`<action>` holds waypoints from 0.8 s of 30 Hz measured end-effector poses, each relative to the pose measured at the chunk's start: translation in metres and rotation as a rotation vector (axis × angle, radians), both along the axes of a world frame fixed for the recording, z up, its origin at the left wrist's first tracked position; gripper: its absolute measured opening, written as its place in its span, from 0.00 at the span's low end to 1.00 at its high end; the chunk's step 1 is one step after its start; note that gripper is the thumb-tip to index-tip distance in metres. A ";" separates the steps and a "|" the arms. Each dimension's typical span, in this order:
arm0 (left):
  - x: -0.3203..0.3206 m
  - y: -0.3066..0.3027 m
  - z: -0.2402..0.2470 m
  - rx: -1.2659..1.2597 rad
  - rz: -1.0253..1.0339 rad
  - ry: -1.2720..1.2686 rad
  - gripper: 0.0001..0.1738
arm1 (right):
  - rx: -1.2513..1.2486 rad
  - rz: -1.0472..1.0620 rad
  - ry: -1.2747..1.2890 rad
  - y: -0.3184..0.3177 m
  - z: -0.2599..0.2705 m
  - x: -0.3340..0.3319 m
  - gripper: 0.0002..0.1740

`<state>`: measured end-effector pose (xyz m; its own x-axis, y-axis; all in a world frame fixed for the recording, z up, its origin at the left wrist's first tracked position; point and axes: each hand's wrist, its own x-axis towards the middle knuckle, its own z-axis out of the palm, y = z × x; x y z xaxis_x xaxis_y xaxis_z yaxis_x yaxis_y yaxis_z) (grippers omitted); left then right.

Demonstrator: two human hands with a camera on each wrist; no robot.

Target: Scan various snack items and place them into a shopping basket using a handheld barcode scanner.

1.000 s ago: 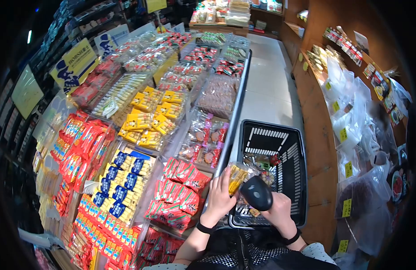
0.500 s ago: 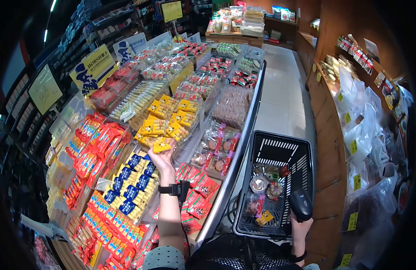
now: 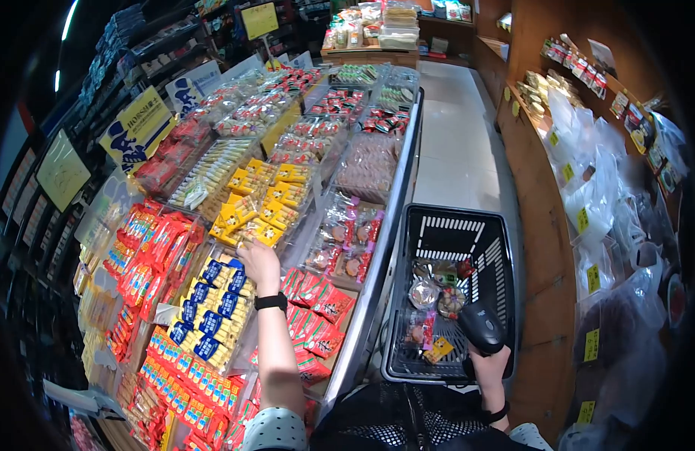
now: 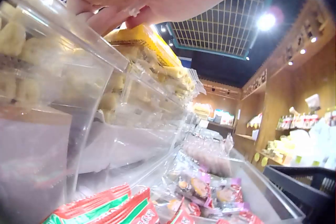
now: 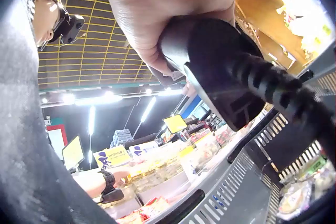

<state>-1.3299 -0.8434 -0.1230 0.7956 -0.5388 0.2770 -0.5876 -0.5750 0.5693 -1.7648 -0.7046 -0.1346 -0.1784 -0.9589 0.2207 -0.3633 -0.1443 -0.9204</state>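
My left hand, palm down, reaches over the display at the border between the yellow-labelled packets and the blue-labelled packets. Its fingers are bent right at the near edge of a yellow packet, seen close in the left wrist view. The fingertips are partly hidden, so I cannot tell whether they pinch it. My right hand grips the handle of a black barcode scanner over the right side of the basket. A thick ribbed cable runs from the handle's end.
A black basket with several wrapped snacks stands right of the display's edge. Red packets lie beside my left forearm. Clear plastic walls divide the display's bins. Plastic bags hang along the wooden shelving at right.
My left hand has gone from the scanner over the basket, with a yellow packet, to the display, then turned palm down. The scanner has moved right and lower, clear of the packet.
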 end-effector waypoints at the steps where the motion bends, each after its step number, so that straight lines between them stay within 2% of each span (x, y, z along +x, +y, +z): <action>1: -0.002 0.001 0.000 -0.005 0.056 -0.229 0.21 | -0.031 -0.014 0.023 -0.001 0.002 0.002 0.11; 2: -0.006 0.000 0.000 -0.014 0.111 -0.459 0.21 | -0.027 -0.003 0.020 -0.004 0.000 0.000 0.11; 3: -0.007 0.002 0.002 0.041 0.088 -0.411 0.21 | -0.042 -0.002 0.020 -0.007 -0.001 -0.001 0.11; 6: -0.006 0.004 -0.004 -0.102 0.058 -0.374 0.25 | -0.078 -0.019 0.061 -0.006 -0.006 -0.009 0.12; 10: -0.034 0.015 0.012 -0.307 -0.070 -0.457 0.24 | 0.046 -0.059 -0.035 -0.004 -0.015 -0.017 0.13; 12: -0.071 0.018 0.019 -0.353 -0.249 -0.466 0.20 | 0.082 -0.091 -0.112 -0.005 -0.014 -0.021 0.13; 14: -0.117 0.019 0.022 -0.405 -0.622 -0.268 0.16 | 0.105 -0.120 -0.120 -0.009 -0.020 -0.025 0.12; 16: -0.172 0.015 0.017 -0.290 -0.942 -0.039 0.12 | 0.074 -0.154 -0.125 -0.013 -0.029 -0.028 0.09; 18: -0.220 0.014 -0.005 -0.159 -1.240 0.075 0.10 | 0.126 -0.204 -0.221 -0.011 -0.024 -0.032 0.12; 20: -0.263 0.016 -0.040 0.171 -1.398 0.092 0.13 | 0.071 -0.263 -0.282 -0.010 -0.015 -0.035 0.13; 22: -0.301 0.017 -0.082 0.475 -1.569 -0.003 0.16 | 0.099 -0.268 -0.285 -0.003 -0.015 -0.046 0.13; 24: -0.338 0.022 -0.121 0.818 -1.707 -0.201 0.18 | 0.089 -0.275 -0.268 0.002 -0.010 -0.057 0.13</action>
<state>-1.6678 -0.8211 -0.2438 -0.6587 -0.6316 -0.4089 -0.7524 0.5532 0.3575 -1.8222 -0.7023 -0.1450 -0.4717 -0.8804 0.0492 -0.1219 0.0098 -0.9925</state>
